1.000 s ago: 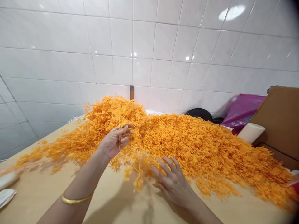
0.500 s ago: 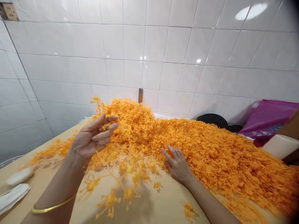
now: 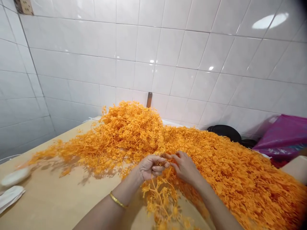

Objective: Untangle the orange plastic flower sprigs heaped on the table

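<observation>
Pinching an orange sprig [image 3: 165, 192], left hand [image 3: 153, 166] curled, right hand [image 3: 185, 167] loosely bent alongside, its hold unclear.

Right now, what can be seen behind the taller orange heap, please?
Behind the taller orange heap, the upper part of a narrow brown strip shows against the tiled wall. The heap covers its lower end, so where it ends cannot be seen.

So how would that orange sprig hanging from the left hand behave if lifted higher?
The sprig is probably light: it looks sparse, with plenty of gaps. It would likely sway and bend, since it branches thinly and droops below the left hand. Its spiky tips might snag on the orange pile, which looks tangled.
</observation>
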The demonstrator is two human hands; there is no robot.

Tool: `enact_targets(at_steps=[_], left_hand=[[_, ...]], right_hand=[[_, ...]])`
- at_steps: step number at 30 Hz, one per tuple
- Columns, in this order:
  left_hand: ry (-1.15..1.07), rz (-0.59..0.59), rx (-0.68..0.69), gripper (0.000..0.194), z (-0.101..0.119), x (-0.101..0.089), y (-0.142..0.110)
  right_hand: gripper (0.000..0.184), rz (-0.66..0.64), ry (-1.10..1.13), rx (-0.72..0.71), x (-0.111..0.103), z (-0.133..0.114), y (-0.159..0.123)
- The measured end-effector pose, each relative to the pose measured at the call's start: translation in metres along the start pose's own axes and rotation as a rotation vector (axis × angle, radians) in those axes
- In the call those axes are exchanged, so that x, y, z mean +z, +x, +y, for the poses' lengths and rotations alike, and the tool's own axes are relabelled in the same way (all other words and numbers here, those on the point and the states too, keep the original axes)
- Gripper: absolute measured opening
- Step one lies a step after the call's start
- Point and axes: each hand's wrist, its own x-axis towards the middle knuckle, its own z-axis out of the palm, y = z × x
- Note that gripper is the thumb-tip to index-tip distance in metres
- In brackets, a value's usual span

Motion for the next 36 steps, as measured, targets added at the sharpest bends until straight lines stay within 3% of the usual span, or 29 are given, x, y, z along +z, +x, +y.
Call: enact_targets(at_steps=[5,8,10,14,17,20,27,29,32,34,36], left_hand=[[0.044,-0.009,-0.059,0.022,-0.008,-0.009,0.004],[0.116,0.045,-0.122,0.019,-0.014,-0.011,0.005],[0.2,0.114,-0.131,0.016,-0.018,-0.012,0.004],[0.318,0.239,-0.022,0.026,-0.023,-0.011,-0.001],[0.272,0.157,0.071,0.035,-0.021,-0.01,-0.004],[0.221,0.131,0.055,0.041,-0.013,-0.007,-0.004],[0.477,0.331,0.203,0.029,0.012,0.02,0.008],[0.577,0.496,0.247,0.032,0.017,0.028,0.013],[0.767,0.723,0.492,0.032,0.019,0.035,0.023],[0.844,0.745,0.647,0.02,0.019,0.036,0.029],[0.799,0.684,0.64,0.014,0.019,0.036,0.036]], right_hand=[[0.03,0.125,0.631,0.187,-0.03,-0.017,0.012],[0.033,0.037,1.041,0.278,-0.029,-0.035,0.016],[0.031,0.026,1.179,0.319,-0.021,-0.043,0.016],[0.021,0.106,1.227,0.351,-0.008,-0.046,0.013],[0.022,0.125,1.253,0.373,-0.008,-0.042,0.011],[0.023,0.107,1.279,0.367,-0.014,-0.041,0.01],[0.019,0.202,1.378,0.366,-0.028,-0.045,0.021],[0.018,0.275,1.393,0.384,-0.032,-0.044,0.028],[0.015,0.379,1.429,0.392,-0.038,-0.043,0.04],[0.014,0.428,1.447,0.38,-0.04,-0.043,0.047],[0.015,0.471,1.458,0.377,-0.039,-0.042,0.053]])
